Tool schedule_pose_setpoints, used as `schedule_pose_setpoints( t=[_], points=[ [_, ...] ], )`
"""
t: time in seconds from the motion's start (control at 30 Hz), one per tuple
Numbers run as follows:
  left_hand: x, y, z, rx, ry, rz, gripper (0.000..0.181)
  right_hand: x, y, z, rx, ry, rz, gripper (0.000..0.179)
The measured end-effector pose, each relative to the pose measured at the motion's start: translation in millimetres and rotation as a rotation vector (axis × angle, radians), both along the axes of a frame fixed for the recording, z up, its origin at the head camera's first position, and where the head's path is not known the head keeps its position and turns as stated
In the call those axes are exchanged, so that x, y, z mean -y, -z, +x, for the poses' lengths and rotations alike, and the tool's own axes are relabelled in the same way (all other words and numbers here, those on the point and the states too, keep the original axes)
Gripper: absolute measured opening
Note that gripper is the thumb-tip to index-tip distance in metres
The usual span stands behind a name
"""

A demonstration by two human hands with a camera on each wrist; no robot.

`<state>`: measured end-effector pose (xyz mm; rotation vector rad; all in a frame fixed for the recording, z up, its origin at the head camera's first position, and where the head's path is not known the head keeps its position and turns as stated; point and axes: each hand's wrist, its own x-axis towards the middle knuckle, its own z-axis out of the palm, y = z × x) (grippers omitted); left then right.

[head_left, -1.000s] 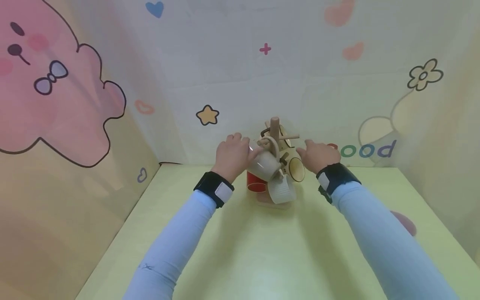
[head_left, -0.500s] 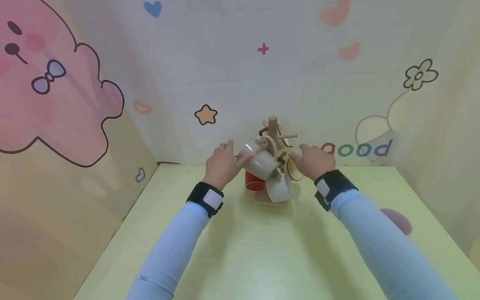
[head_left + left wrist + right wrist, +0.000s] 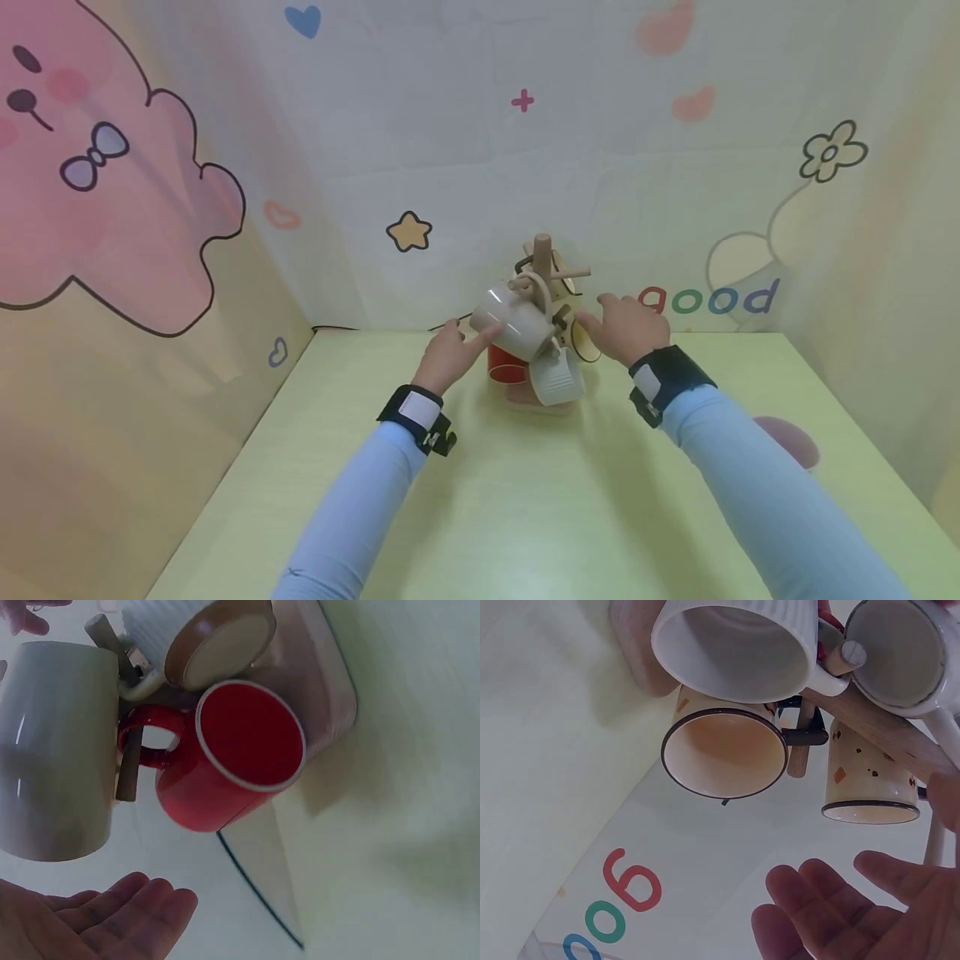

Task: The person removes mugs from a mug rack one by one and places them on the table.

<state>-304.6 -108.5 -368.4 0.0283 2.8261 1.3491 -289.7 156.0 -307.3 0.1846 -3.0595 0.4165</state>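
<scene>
A wooden mug tree (image 3: 542,250) stands at the back of the table, hung with several mugs. A glossy off-white mug (image 3: 517,321) hangs tilted on its upper left peg. My left hand (image 3: 448,357) is beside that mug's base, fingers extended; in the left wrist view a gap shows between fingers and mug. Below hang a red mug (image 3: 247,735) and a ribbed white mug (image 3: 557,379). My right hand (image 3: 628,327) is right of the tree, fingers loosely extended and holding nothing. Nearest it are two spotted cream mugs, a lower mug (image 3: 724,754) and an upper mug (image 3: 870,772), both dark-rimmed.
The pale green table (image 3: 510,517) spreads in front of the tree. A printed cloth backdrop (image 3: 465,125) rises close behind it. A purple oval patch (image 3: 787,442) lies at the right, partly behind the right sleeve.
My left hand has let go of the glossy off-white mug and drawn back down and left. That mug hangs tilted farther left. My right hand has shifted slightly down and left.
</scene>
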Motion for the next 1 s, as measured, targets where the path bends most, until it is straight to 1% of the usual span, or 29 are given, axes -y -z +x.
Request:
schedule_pose_setpoints(
  t=[0.1,0.2,0.33,0.43,0.57,0.7,0.8,0.9,1.0],
  points=[
    [-3.0,5.0,-1.5,0.054,0.009,0.044,0.104,0.0,0.5,1.6,0.0,0.002,0.003,0.067],
    [-5.9,9.0,-3.4,0.097,0.014,0.064,0.106,0.5,1.6,3.2,-0.003,0.003,-0.006,0.067],
    [-9.5,11.8,-5.1,0.129,0.038,0.101,0.106,2.5,3.2,5.8,-0.002,-0.004,-0.022,0.066],
    [-13.2,11.5,-5.8,0.126,0.079,0.174,0.1,4.3,4.1,7.6,-0.004,-0.012,-0.014,0.065],
    [-19.4,9.3,-4.8,0.119,0.127,0.285,0.087,6.3,5.5,9.0,-0.017,-0.016,0.007,0.065],
    [-24.7,9.4,-4.4,0.131,0.137,0.38,0.08,7.2,7.8,9.7,-0.031,-0.022,0.011,0.065],
    [-28.0,11.5,-5.9,0.161,0.136,0.467,0.077,7.1,9.4,10.4,-0.035,-0.027,0.011,0.066],
    [-31.4,12.6,-6.7,0.193,0.12,0.535,0.077,6.4,11.3,10.6,-0.036,-0.027,0.011,0.067],
    [-34.4,13.2,-7.7,0.208,0.102,0.597,0.077,5.1,14.0,11.1,-0.037,-0.028,0.012,0.067]
  ],
)
